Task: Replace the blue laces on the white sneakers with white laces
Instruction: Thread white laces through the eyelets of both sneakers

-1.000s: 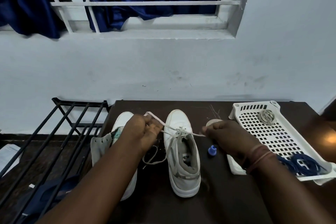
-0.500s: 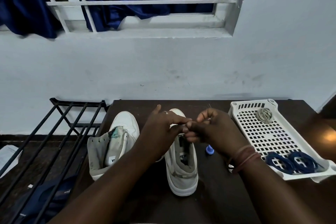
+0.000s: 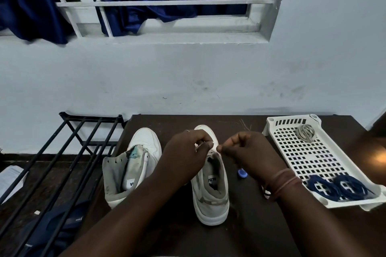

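Labels: tongue tags on both sneakers, lettering too small to read surely.
Right sneaker [image 3: 211, 185]: white, on dark table [image 3: 250, 233], white lace [image 3: 211, 145] at its eyelets.
Left sneaker [image 3: 133, 165]: unlaced, just beside it.
Blue laces [image 3: 338, 188]: 2 coils in white tray [image 3: 288, 125].
Left hand [image 3: 186, 152]: pinches lace.
Right hand [image 3: 248, 152]: pinches lace.
Change: hands lower than 0.5 s ago, closer to the eyelets.

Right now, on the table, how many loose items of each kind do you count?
White sneakers: 2
White perforated tray: 1
Coiled blue laces: 2
Coiled white lace in the tray: 1
White lace being threaded: 1
Small blue cap: 1
Total: 8
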`<state>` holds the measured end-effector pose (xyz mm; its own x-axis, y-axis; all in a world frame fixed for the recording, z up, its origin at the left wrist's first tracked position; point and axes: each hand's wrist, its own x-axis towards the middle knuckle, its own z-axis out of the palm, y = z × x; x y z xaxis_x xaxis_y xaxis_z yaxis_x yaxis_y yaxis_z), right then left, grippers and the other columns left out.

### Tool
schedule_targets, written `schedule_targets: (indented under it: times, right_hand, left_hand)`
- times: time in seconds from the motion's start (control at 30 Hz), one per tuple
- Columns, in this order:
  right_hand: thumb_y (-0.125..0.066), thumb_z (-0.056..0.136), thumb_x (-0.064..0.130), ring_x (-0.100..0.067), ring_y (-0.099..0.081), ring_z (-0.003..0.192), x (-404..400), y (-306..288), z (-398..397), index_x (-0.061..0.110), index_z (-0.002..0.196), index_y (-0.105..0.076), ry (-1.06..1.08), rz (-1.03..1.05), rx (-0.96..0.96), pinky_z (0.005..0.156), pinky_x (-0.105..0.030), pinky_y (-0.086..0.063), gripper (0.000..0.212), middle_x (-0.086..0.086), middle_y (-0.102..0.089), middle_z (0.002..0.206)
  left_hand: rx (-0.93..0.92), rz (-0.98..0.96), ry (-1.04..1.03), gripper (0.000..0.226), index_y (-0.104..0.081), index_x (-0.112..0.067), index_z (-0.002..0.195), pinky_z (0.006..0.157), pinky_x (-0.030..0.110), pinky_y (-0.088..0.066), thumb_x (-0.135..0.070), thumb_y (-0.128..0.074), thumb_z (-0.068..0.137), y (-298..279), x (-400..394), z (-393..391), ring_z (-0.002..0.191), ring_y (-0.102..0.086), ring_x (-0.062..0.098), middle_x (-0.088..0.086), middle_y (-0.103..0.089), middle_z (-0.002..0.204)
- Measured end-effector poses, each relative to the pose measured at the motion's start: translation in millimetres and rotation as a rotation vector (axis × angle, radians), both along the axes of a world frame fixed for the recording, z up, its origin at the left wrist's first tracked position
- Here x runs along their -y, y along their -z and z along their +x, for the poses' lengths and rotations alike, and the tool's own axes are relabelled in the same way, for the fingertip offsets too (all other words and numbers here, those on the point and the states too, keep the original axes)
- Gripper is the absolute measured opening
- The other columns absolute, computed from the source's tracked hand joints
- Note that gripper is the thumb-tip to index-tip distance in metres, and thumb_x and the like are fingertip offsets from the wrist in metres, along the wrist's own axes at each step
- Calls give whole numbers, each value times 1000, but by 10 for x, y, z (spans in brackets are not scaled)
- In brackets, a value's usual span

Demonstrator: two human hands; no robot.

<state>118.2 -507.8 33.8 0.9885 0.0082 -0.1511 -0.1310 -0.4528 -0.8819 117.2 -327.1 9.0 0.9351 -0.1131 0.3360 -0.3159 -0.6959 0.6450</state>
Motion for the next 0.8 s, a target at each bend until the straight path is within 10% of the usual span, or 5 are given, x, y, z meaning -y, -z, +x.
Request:
schedule_targets:
  times: [0.23,0.43,0.8]
  right_hand:
    - [-67,88,22,-21,-67,54,7,133,-1,2,80,-74,-59,-37,-219,58,-35,-56,23,-12,-71,66]
    - [-56,96,7,-27,-58,66,12,156,22,-7,101,-69,72,395,-541,58,-33,-52,19,-25,-63,90]
    - [-62,94,13,-34,-59,80,9,180,41,-12,113,-65,35,378,-522,66,-35,-55,32,-25,-64,92]
  left_hand:
    - [-99,190,-77,23,-72,-34,86,67,33,-55,-50,-57,80,5,98,-122,71,-66,8,-11,-71,73]
    - [26,366,-78,29,-74,-33,92,62,26,-45,-52,-53,86,109,141,-193,74,-65,9,-10,-72,81]
    - [85,340,-147,29,-74,-29,85,58,30,-44,-49,-53,90,172,217,-209,71,-63,10,-6,-70,77]
